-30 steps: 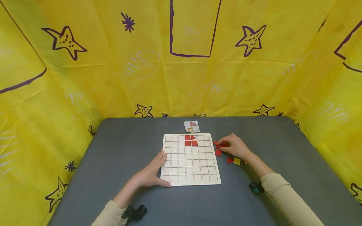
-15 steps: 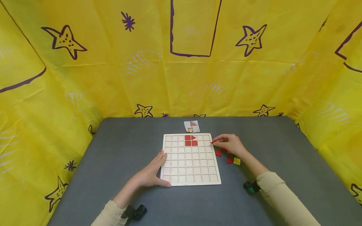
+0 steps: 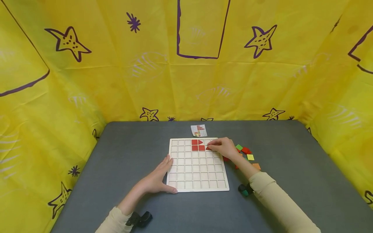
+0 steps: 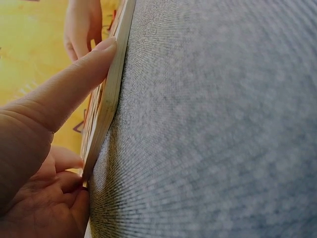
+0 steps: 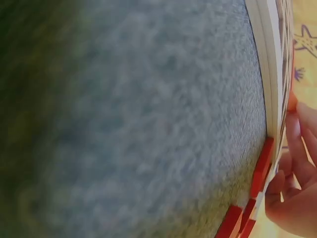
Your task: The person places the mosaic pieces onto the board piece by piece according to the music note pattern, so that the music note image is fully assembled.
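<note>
A white gridded board (image 3: 201, 168) lies on the grey table. Three red square tiles (image 3: 194, 148) and a red triangle tile (image 3: 200, 142) sit in cells of its upper rows. My right hand (image 3: 225, 147) pinches another small red tile (image 3: 208, 148), pointed at the top, over the second row right of those tiles. Its fingertips partly cover this tile. At the board's near left corner rests my left hand (image 3: 158, 176), thumb extended along the front edge and fingers against the left side. In the left wrist view the thumb (image 4: 74, 82) presses on the board's rim.
Beyond the board lies a printed card (image 3: 199, 130) with a coloured grid pattern. Right of the board are loose tiles: green (image 3: 239, 147), red (image 3: 246, 150), yellow (image 3: 250, 157) and orange (image 3: 256, 166), partly behind the right forearm. A yellow patterned cloth (image 3: 192, 84) surrounds the table.
My right hand has picked a red tile from the loose pile and carried it left over the board, uncovering more loose tiles. The left hand stays at the board's corner.
</note>
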{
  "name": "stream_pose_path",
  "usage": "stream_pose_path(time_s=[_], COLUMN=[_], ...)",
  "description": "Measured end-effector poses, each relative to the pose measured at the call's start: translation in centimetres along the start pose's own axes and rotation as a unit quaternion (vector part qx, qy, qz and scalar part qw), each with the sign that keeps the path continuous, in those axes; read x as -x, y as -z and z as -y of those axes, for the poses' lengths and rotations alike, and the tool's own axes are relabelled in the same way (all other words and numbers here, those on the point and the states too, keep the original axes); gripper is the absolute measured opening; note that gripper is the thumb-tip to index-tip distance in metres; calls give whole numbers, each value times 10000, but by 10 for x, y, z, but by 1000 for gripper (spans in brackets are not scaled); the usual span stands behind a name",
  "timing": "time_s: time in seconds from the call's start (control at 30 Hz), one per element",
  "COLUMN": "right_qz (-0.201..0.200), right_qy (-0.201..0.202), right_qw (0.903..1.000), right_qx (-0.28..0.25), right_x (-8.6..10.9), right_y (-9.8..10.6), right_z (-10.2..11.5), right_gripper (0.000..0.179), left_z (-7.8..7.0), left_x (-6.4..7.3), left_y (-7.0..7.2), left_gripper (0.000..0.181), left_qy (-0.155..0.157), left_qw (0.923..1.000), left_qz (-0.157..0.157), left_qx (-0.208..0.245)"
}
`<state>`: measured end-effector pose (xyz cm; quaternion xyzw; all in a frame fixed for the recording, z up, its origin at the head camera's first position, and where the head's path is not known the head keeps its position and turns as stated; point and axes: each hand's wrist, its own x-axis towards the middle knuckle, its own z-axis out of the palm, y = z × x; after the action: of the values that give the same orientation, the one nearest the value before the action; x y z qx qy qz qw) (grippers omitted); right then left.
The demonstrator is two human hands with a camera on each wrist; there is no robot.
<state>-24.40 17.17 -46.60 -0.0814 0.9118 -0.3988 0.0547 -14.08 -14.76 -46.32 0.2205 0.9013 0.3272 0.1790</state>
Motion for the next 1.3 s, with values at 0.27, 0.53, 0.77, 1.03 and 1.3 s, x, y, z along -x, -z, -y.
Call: stream_pose_path(time_s=[0.27,0.53,0.77,1.03,1.3], right_qz=[-151,-197,-275,-211,-337], right_qy=[463,1745,1539,841,227], right_qw=[9978,9805,9838,9933,9992], right_qx=[443,884,882,762,-10], right_x=[-4,-3,-3,-4,1], right_y=[-3,-5,-8,-10,5], right_z=[3,5,5,6,1], right_gripper=[16,18,16,15,20], left_z=[-1,-1,-1,-1,0], left_x=[0,0,1,0,-1], left_y=[0,1,1,0,-2], left_gripper=[120,120,119,119,120], left_qy=[71,76,0,28,75], left_qw=[10000,10000,10000,10000,10000], left_qz=[38,19,4,-19,-40], left_qx=[17,0,31,66,-7])
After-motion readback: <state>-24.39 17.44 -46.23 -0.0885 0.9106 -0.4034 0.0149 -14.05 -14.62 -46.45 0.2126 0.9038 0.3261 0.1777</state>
